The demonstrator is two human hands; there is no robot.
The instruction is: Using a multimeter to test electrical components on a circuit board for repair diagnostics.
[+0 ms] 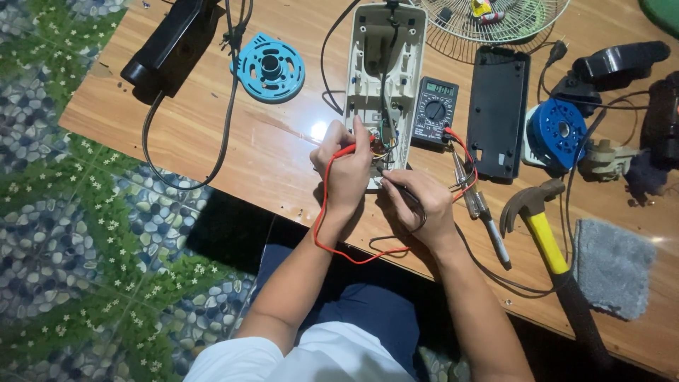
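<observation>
open white housing (385, 56) holds wires; left hand (344, 166), right hand (417, 205) press probes in.

The person wears a white short-sleeved shirt (311, 357) and dark blue trousers (368, 311). Both forearms are bare. No gloves, rings or watch show.
</observation>
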